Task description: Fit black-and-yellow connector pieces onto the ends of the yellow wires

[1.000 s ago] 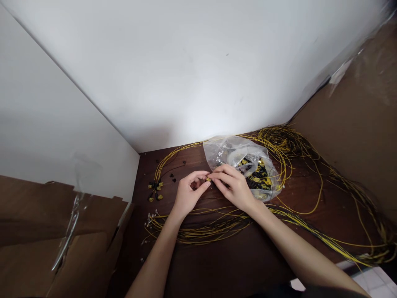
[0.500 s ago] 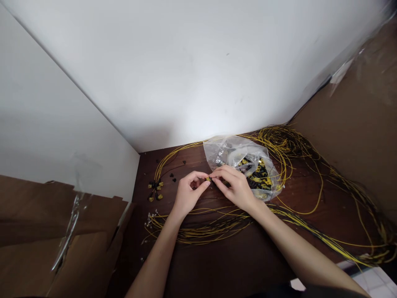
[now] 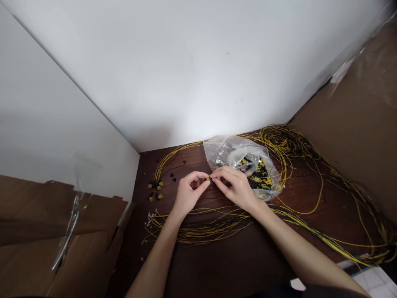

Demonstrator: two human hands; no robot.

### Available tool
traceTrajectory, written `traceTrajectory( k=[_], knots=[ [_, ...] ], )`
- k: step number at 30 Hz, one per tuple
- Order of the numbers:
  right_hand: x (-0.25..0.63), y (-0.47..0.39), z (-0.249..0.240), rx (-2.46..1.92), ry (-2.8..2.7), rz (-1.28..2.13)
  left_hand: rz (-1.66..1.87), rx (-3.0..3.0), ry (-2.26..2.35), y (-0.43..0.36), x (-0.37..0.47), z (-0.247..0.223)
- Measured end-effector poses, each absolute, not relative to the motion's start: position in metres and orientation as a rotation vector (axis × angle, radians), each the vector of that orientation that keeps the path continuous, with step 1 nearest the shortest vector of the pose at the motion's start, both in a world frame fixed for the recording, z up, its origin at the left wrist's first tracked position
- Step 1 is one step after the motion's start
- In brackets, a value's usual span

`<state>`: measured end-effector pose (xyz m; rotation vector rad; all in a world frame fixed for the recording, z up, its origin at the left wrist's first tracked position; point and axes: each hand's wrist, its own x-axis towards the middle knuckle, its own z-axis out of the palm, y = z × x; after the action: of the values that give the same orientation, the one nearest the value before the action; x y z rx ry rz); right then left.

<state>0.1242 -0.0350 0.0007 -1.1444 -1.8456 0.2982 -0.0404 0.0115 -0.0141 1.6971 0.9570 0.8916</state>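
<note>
A loose bunch of yellow and black wires (image 3: 214, 238) lies across the table (image 3: 229, 265), closest to the person, with pale tips (image 3: 149, 220) at its left end. Just past it, the two hands meet. The left hand (image 3: 191, 188) pinches a tiny yellow-and-black connector (image 3: 208, 179) between its thumb and finger. The right hand (image 3: 233, 187) has its fingertips pressed together on the connector's black end; whether they pinch a wire too is too small to tell. So the connector sits right in the grip, between both sets of fingertips. The step in hand looks like fitting this little piece together. The next move seems to call for a steady left pinch and a small, straight push from the right. Off to the left are little black bits (image 3: 173, 178) and more connectors on wire ends (image 3: 159, 196). Behind the right hand, a clear plastic bag (image 3: 212, 150) holds lots of black and yellow pieces (image 3: 262, 176). Farther back, a messy wire coil (image 3: 277, 140) lies near the white wall (image 3: 198, 82).
</note>
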Motion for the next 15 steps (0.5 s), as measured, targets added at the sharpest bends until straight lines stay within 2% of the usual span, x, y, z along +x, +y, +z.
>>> traceTrajectory(
  k=[15],
  knots=[
    [0.1246, -0.0372, 0.0056, -1.134, -1.818, 0.282, 0.919, 1.64, 0.947, 0.0113, -0.04, -0.015]
  ],
)
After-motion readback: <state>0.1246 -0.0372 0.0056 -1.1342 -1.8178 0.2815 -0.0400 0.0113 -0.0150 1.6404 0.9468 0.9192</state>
